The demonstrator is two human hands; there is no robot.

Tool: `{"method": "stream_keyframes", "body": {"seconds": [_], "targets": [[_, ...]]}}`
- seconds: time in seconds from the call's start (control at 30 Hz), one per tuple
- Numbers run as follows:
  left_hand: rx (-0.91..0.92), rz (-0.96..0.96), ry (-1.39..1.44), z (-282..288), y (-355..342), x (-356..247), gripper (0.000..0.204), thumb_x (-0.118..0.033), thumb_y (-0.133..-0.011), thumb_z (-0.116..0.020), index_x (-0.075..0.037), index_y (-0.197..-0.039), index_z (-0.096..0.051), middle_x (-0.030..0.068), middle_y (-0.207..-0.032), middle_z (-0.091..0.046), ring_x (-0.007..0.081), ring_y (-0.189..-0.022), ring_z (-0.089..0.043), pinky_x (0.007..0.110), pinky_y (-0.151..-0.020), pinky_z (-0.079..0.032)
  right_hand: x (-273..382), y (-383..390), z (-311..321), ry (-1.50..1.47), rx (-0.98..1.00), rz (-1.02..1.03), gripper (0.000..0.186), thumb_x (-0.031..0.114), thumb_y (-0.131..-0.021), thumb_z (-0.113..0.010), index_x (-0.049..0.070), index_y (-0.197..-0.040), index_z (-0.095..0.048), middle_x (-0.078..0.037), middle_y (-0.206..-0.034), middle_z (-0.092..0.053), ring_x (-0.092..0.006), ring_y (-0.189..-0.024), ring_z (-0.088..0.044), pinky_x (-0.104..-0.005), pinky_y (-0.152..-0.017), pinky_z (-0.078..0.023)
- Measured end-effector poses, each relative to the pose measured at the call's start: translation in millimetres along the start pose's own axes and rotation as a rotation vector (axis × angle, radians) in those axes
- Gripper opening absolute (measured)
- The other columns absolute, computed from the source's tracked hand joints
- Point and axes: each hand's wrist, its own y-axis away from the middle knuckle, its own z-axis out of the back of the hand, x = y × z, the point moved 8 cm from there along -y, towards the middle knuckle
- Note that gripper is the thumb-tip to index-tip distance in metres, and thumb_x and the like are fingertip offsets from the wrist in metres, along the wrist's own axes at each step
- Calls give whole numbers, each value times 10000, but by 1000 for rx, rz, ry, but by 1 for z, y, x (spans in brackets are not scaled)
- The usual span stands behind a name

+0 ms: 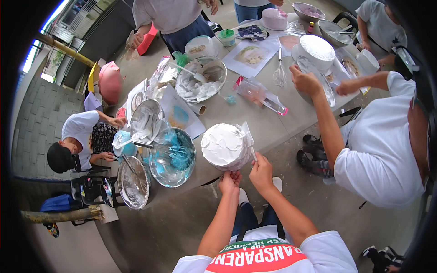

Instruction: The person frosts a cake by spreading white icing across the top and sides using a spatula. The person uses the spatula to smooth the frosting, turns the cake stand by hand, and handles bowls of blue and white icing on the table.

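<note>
A round cake [223, 144] coated in rough white frosting stands at the table's near edge, directly before me. My left hand [231, 182] is curled, its fingers gripping the cake's lower near edge; what lies under the cake is hidden. In my right hand [261, 172] is a pale, flat cake scraper [248, 135], pinched at its lower end and held upright along the cake's right side. Left of the cake sits a steel bowl [191, 159] streaked with blue frosting, a whisk [182, 152] resting in it.
More bowls of white frosting, one large [223, 77], crowd the table's left and middle. A loose whisk [279, 75], piping bags [261, 95] and picture sheets [250, 55] lie farther back. At right a co-worker [382, 136] reaches toward another white cake [316, 50]. Other people stand around the table.
</note>
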Motion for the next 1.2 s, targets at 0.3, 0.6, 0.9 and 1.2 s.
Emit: {"method": "stream_keyframes", "body": {"seconds": [0.3,0.6,0.9,1.2], "targets": [[133,75,-65,-12,-7,10,80,-117,-917,-521,-42,-920,-545,71,-852,-607,256,-859,-648,443,-808,-559,-18,12,14,-56,-196,-28,326,-60,-862,-485,-60,-1156,-626,-184,-841,-646,-292,-713,-647,-367,-671,-510],[196,177,-76,-13,-12,13,50,-92,-926,-524,-47,-942,-536,75,-889,-616,256,-905,-649,460,-850,-549,10,29,0,-9,-154,-112,347,-36,-843,-484,-59,-1159,-627,-204,-844,-653,-326,-791,-664,-406,-696,-518],[308,249,-201,-24,10,12,137,-135,-928,-550,-33,-1019,-556,77,-960,-627,269,-945,-653,437,-847,-555,-27,38,-5,-33,-314,-198,342,-32,-840,-486,-62,-1146,-638,-191,-821,-665,-334,-739,-667,-401,-681,-516],[338,250,-170,-10,-15,3,117,-144,-916,-576,-42,-973,-579,61,-916,-640,267,-912,-660,445,-835,-551,65,54,18,-113,-368,-71,334,-41,-848,-491,-40,-1147,-639,-190,-863,-657,-353,-735,-653,-448,-693,-511]]}}
